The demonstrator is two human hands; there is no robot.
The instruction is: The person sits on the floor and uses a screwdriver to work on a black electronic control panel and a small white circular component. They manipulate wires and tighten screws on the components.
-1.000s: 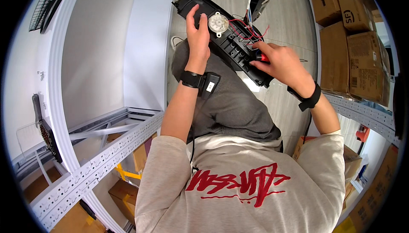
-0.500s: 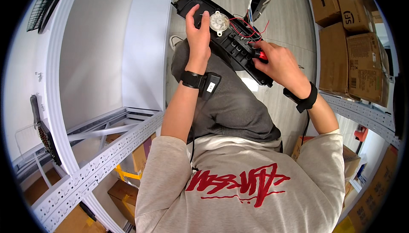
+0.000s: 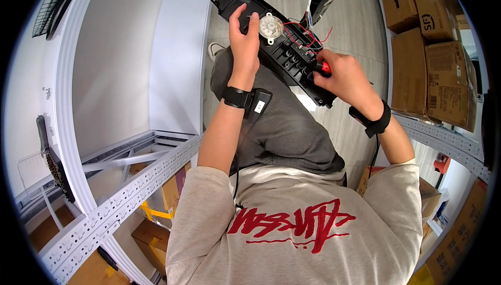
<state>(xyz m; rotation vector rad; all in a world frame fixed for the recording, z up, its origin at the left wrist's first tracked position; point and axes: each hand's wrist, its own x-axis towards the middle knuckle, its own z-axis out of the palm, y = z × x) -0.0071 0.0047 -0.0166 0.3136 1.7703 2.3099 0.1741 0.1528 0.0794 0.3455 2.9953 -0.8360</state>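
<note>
A long black plastic housing [image 3: 284, 55] rests across my lap, with a white round gear part [image 3: 270, 26] and thin red wires [image 3: 308, 34] on its open side. My left hand [image 3: 244, 40] grips the housing's upper end, next to the white part. My right hand [image 3: 347, 79] is closed on a red-handled tool [image 3: 323, 67], whose tip sits against the housing's middle. Both wrists wear black bands, and a small black box [image 3: 259, 105] hangs at the left wrist.
A white metal shelf upright and beams [image 3: 120, 180] run along my left, with a white panel [image 3: 180, 55] beside them. Brown cardboard boxes [image 3: 428, 50] are stacked on a rack at right. More boxes [image 3: 151, 238] lie under the left shelf. Wooden floor lies below.
My right hand has shifted slightly along the housing with the red tool. My left hand keeps its hold near the white part.
</note>
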